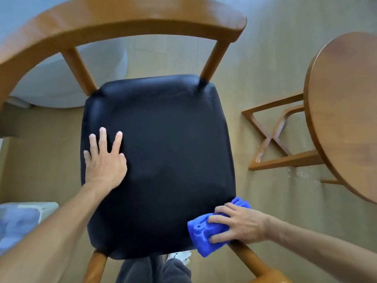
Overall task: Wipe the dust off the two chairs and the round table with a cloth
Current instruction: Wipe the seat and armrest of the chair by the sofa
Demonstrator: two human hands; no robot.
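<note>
A wooden chair (126, 19) with a curved backrest and a black padded seat (163, 139) fills the middle of the head view. My left hand (105, 162) lies flat on the seat's left side, fingers spread, holding nothing. My right hand (238, 225) presses a bunched blue cloth (206, 231) against the seat's near right corner, above the chair's front right leg. The round wooden table (346, 111) stands at the right edge, seen from above, with its crossed wooden base (273, 137) on the floor.
The floor (265, 58) is tan wood-look. A white rounded object (67, 84) sits behind the chair's back at the left. A pale bin with a bluish bag (18, 221) is at the lower left. My dark trouser legs (153, 270) show below the seat.
</note>
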